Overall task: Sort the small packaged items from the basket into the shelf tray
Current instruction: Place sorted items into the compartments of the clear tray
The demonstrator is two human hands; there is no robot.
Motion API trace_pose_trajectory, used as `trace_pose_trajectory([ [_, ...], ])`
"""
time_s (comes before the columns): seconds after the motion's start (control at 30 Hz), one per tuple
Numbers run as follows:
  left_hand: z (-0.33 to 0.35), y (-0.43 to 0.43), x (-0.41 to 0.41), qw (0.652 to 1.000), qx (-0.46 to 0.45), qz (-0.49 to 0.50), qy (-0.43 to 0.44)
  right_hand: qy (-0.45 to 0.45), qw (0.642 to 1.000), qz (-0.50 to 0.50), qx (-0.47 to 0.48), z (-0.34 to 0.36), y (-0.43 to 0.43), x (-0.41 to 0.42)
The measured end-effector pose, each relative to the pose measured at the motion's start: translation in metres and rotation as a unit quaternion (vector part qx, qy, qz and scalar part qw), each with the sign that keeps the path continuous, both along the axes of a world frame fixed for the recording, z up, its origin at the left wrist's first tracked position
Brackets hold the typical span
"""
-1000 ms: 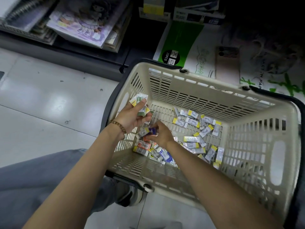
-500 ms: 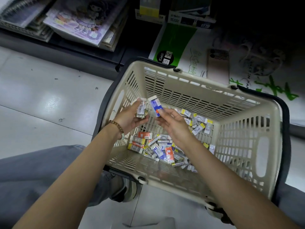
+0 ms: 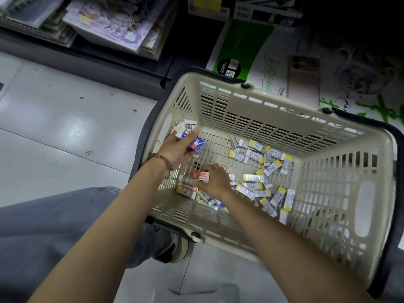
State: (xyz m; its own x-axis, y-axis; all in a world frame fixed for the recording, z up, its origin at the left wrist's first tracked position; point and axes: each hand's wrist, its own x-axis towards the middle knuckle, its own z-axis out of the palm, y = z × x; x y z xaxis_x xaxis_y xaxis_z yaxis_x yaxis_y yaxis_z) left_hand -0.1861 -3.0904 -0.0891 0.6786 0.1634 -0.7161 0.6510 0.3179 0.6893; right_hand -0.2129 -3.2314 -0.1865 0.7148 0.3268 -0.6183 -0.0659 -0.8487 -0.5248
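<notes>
Head cam looking straight down: far left is pale tiled floor [image 3: 54, 132] and a grey trouser leg [image 3: 43, 226], with a low shelf of notebooks [image 3: 109, 25] up top. Moving right, the left hand [image 3: 177, 149], bead bracelet [image 3: 161, 159] on the wrist, is up against the left wall of the beige basket [image 3: 341, 189]. Its fingers are curled round a bunch of packs [image 3: 185, 130], and the front one is a blue pack [image 3: 197, 144] with a white rabbit on it. Just right and lower, the right hand [image 3: 215, 179] is down near the basket floor, thumb and fingertips pinching a red-and-white pack [image 3: 197, 175] that sits on top of a little heap of others. Further right, loose packs [image 3: 251, 178], mostly white with yellow ends, lie scattered over the basket floor. They're probably erasers, but the print's too small to read. Past the far rim, towards the right, a pinkish phone [image 3: 302, 77] lies on white-and-green printed sheets [image 3: 262, 84].
</notes>
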Motion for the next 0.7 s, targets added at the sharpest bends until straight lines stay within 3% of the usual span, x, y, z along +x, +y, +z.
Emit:
trace_pose_trajectory([
  [0.17, -0.003, 0.000, 0.003, 1.000, -0.023, 0.005, 0.004, -0.021, 0.998, -0.049, -0.030, -0.011, 0.012, 0.003],
  [0.37, 0.003, -0.003, 0.004, 1.000, -0.024, -0.017, -0.001, 0.080, 0.971, -0.173, 0.145, 0.020, -0.020, 0.011],
  [0.47, 0.009, -0.006, 0.002, 0.999, -0.020, -0.038, -0.005, 0.062, 0.942, -0.232, 0.234, 0.071, -0.056, 0.029],
  [0.6, 0.035, -0.022, 0.002, 0.997, -0.051, -0.057, -0.021, 0.067, 0.941, -0.172, 0.282, 0.164, -0.101, 0.056],
  [0.7, 0.068, -0.044, 0.004, 0.989, -0.010, -0.142, -0.050, 0.045, 0.940, -0.132, 0.311, 0.230, -0.109, 0.061],
])
